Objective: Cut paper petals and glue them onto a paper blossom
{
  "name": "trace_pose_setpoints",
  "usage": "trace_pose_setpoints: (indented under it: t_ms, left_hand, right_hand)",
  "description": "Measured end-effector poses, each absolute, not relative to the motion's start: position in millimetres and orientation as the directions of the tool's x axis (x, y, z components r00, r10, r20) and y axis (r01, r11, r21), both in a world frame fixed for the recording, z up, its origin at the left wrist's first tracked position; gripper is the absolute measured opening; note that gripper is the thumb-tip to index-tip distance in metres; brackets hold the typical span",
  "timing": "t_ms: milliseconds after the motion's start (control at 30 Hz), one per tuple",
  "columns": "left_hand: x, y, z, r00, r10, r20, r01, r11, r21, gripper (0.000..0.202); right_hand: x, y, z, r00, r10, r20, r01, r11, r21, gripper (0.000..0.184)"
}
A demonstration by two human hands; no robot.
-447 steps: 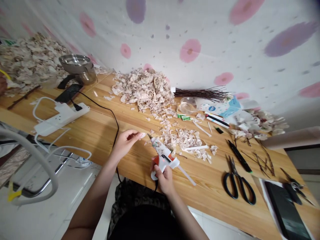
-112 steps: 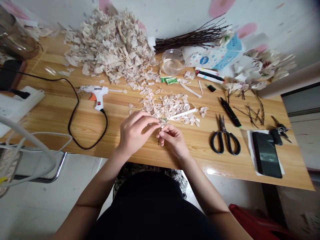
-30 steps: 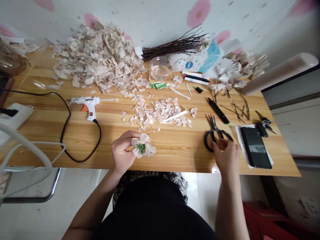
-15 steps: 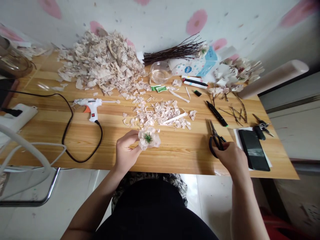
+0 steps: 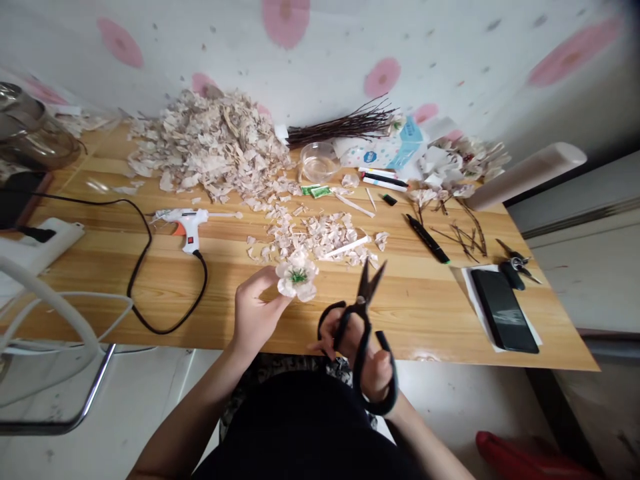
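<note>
Between the fingers of my left hand (image 5: 256, 310) is an artificial flower (image 5: 298, 275) with pale, thin petals and a green centre, facing up toward me. My right hand (image 5: 357, 347) holds black-handled scissors (image 5: 361, 307), its fingers through the loops. Their blades are spread and point away from me, a little to the right of the flower and apart from it. Just beyond the flower lies a small scatter of loose pale petals (image 5: 325, 233) with a white strip (image 5: 347, 247) on top. Whatever lies under the flower head is hidden by it and my fingers.
At the left are a glue gun (image 5: 187, 223) and its black cord. A large petal heap (image 5: 215, 147), a clear bowl (image 5: 320, 160) and dark twigs (image 5: 345, 127) line the wall. To the right lie a black marker (image 5: 427, 239), a phone (image 5: 504, 310) and keys (image 5: 515, 267).
My right hand has lifted the scissors off the table's right side and brought them left, near the flower. Their blades have opened wider. My left hand keeps the flower in nearly the same place.
</note>
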State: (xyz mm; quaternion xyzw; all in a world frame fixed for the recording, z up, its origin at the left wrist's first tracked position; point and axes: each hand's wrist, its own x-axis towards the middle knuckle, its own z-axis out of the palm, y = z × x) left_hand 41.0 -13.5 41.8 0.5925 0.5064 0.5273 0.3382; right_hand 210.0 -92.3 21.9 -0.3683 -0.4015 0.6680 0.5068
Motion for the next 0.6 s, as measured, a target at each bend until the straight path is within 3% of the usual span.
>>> trace_pose_setpoints:
  t_ms: [267,600]
  left_hand:
    - [37.9,-15.8,42.6,-0.058,0.95,0.307,0.234,-0.286,0.929,0.007]
    - [34.7,-15.7,42.4,0.0,0.927,0.376,0.238,-0.365,0.9,0.015]
  right_hand:
    - [186.1,-80.8,29.8,-0.365,0.929,-0.056,-0.371,-0.201,-0.907,0.058]
    - [215.3,-68.5,47.8,-0.491,0.867,-0.092,-0.093,-0.157,-0.983,0.068]
